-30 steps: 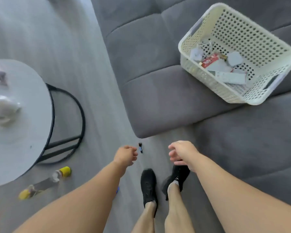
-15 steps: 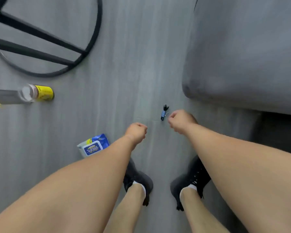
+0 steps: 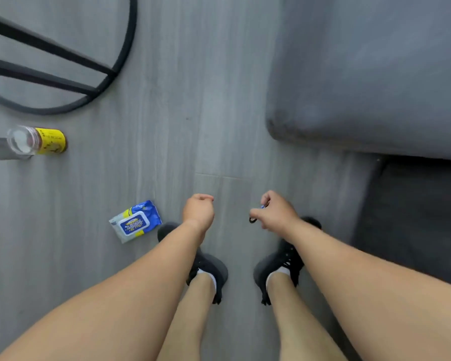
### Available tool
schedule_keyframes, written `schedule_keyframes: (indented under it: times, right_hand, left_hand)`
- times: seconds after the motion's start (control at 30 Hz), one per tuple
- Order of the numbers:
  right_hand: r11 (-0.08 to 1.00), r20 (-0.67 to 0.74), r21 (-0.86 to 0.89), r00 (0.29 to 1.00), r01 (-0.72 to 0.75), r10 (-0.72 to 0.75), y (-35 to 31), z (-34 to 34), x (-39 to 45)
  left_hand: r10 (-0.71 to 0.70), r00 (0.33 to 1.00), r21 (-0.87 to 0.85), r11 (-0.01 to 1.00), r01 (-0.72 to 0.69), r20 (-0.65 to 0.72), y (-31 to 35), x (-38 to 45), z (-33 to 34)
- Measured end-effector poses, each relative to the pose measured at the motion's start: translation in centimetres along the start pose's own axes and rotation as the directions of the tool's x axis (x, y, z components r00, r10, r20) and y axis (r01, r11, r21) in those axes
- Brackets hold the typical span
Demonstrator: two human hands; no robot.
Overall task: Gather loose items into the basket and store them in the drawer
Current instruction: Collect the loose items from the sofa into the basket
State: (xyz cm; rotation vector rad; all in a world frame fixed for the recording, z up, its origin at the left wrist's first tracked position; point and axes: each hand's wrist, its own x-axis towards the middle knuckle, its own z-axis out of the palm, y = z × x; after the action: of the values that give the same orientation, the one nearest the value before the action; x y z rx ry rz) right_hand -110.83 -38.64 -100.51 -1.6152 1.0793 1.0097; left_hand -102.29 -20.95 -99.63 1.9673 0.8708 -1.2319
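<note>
Right hand: we are seeing the right hand [image 3: 276,212] at about 5 o'clock from the frame's centre, its fingers curling round a small blue and black object [image 3: 255,216]; a blue tip is showing at the knuckles and a black loop is poking out at 9 o'clock of the fist.
Left hand: the left hand [image 3: 199,211] is hanging at 6 o'clock, fingers loosely curling and holding nothing, apart from the right hand.
Small object: we are finding it off the floor, pinched in the right hand; what it is, we cannot tell.
Wipes: a blue, white and yellow soft pack of wet wipes [image 3: 136,222] is lying flat on the grey wood-look plank floor [image 3: 182,100], at 9 o'clock of the left hand, near it but not touching.
Bottle: a clear plastic bottle with a yellow label [image 3: 37,140] is lying on its side at the 9 o'clock edge, partly cut off.
Frame: a black metal ring-shaped base with straight bars [image 3: 102,74] is sitting at 11 o'clock.
Sofa: a grey fabric sofa cushion [image 3: 370,74] is filling 1 to 3 o'clock.
Feet: black lace-up shoes [image 3: 279,264] are standing on the floor below the hands.
</note>
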Motion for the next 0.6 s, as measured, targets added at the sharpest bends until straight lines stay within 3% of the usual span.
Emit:
schedule_keyframes:
  times: [0.07, 0.13, 0.27, 0.33, 0.43, 0.5, 0.6]
  right_hand:
    - [0.991, -0.042, 0.098, 0.995, 0.095, -0.091, -1.7, -3.7, -6.9]
    - [0.963, -0.236, 0.109, 0.947, 0.247, -0.216, -3.9, -10.0, -13.3]
    - [0.837, -0.630, 0.041, 0.664, 0.545, -0.402, -9.1, -25.2, -25.0]
    - [0.792, -0.759, 0.102, 0.562, 0.602, -0.329, -10.1, -32.0, -28.6]
    - [0.746, -0.876, 0.284, 0.479, 0.602, -0.053, -8.7, -40.6, -31.9]
    - [0.768, -0.876, 0.364, 0.473, 0.527, 0.091, -5.9, -44.8, -32.5]
    - [0.853, -0.761, 0.395, 0.641, 0.340, 0.097, -0.9, -48.3, -31.9]
  left_hand:
    - [0.061, 0.997, 0.022, 0.998, -0.062, 0.051, 3.1, -5.5, 0.9]
    - [0.149, 0.977, 0.025, 0.988, -0.154, 0.151, 7.8, -11.6, 2.7]
    - [0.367, 0.893, 0.022, 0.922, -0.386, 0.260, 19.7, -24.4, 5.7]
    - [0.466, 0.828, -0.003, 0.872, -0.490, 0.313, 25.3, -30.2, 7.5]
    - [0.561, 0.739, 0.030, 0.789, -0.614, 0.373, 32.1, -37.8, 11.5]
    - [0.604, 0.679, 0.069, 0.724, -0.687, 0.418, 35.4, -41.8, 14.7]
    - [0.657, 0.616, 0.126, 0.633, -0.764, 0.435, 38.8, -45.3, 19.5]
